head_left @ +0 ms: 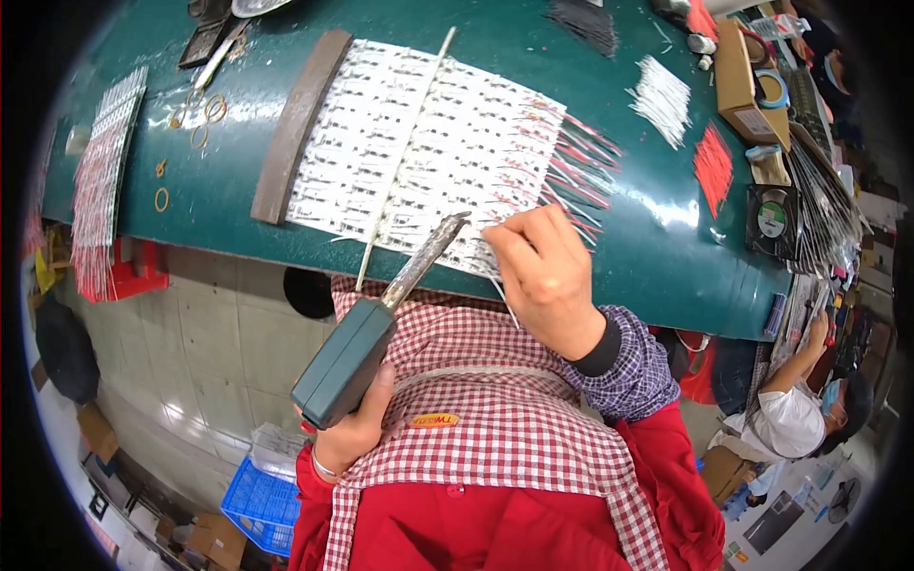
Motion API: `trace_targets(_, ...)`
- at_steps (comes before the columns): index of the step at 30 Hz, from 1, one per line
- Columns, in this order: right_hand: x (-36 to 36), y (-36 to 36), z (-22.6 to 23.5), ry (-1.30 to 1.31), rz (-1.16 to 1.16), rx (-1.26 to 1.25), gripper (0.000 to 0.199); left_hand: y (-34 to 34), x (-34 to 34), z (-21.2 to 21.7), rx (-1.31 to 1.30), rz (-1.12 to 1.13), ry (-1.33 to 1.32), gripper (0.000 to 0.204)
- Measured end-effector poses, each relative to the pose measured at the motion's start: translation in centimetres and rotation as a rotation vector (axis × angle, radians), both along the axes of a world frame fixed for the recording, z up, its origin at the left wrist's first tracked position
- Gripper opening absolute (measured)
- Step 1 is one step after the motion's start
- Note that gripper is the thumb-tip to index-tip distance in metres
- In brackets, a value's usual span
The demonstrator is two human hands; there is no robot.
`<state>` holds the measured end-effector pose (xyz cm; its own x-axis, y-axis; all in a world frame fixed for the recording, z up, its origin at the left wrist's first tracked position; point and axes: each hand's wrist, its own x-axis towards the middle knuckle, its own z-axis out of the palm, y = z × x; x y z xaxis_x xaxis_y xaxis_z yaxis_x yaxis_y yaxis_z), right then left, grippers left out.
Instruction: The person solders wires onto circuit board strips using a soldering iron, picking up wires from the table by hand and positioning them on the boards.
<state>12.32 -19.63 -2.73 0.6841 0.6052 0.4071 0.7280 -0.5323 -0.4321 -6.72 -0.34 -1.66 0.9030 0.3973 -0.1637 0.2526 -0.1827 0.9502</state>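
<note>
Head view: right hand curls over panel.

Bright indoor light throws white glare across the green surface to the right of the right fingers and again far to their left; I get a crisp centre, while fisheye distortion curves softer outskirts into black.

A blue plastic basket stands near a brown cardboard box above the tiled floor.
</note>
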Motion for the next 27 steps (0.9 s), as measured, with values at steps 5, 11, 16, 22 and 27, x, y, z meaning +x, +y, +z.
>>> trace_targets(5, 1.2, -2.7, 1.6, 0.098, -0.075, 0.141, 0.023, 0.2, 0.0, -0.1, -0.115, 0.028, 0.076, 0.036)
trace_targets(11, 7.0, -15.6, 0.3, -0.248, -0.667, -0.076, 0.014, -1.1, 2.0, 0.4, -0.074, 0.210, -0.038, 0.029)
trace_targets(16, 9.9, -20.4, -1.0, -0.184, -0.672, -0.054, 0.013, -1.8, 3.2, 0.8, -0.114, 0.224, -0.054, 0.029)
trace_targets(22, 11.9, -21.2, -2.6, -0.250, -0.614, -0.099, 0.009, -2.4, 2.4, 0.8, -0.074, 0.203, -0.052, 0.029)
trace_targets(27, 12.0, -20.3, -2.9, -0.301, -0.671, -0.215, 0.008, -2.3, 1.9, 0.5, -0.069, 0.203, -0.039, 0.029)
